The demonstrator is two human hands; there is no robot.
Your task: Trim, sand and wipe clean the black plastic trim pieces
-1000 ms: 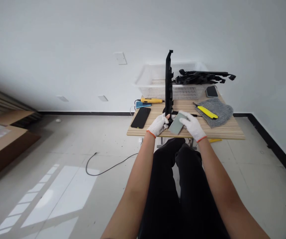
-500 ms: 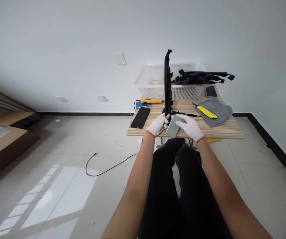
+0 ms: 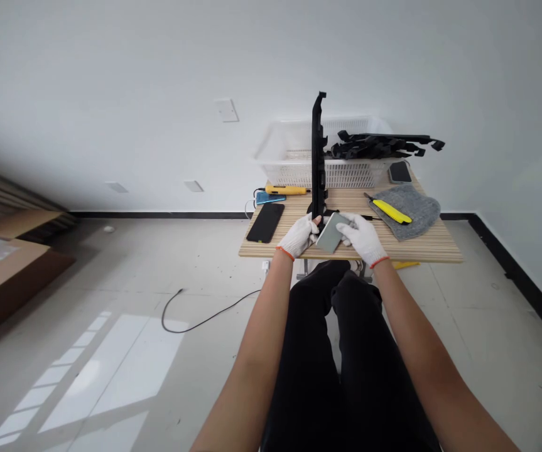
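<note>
My left hand, in a white glove with an orange cuff, is closed on the lower end of a long black plastic strip. The strip stands upright over the table, with tabs along its right side. A flat grey-green sanding pad with a pale edge is pinched in my right hand, gloved the same way. The pad is tilted close beside the strip's lower end; whether they touch I cannot tell. Behind them a thin black piece lies on the tabletop, partly hidden by my right hand.
A white plastic basket stands at the table's back, with several black strips across it. A black phone and a yellow-handled tool lie left. To the right, a yellow cutter rests on grey cloth; another phone lies behind.
My right hand has turned the pad to a flatter slant and raised its lower edge slightly; the fingers have shifted to its right side. My left hand and the strip stay nearly still.
</note>
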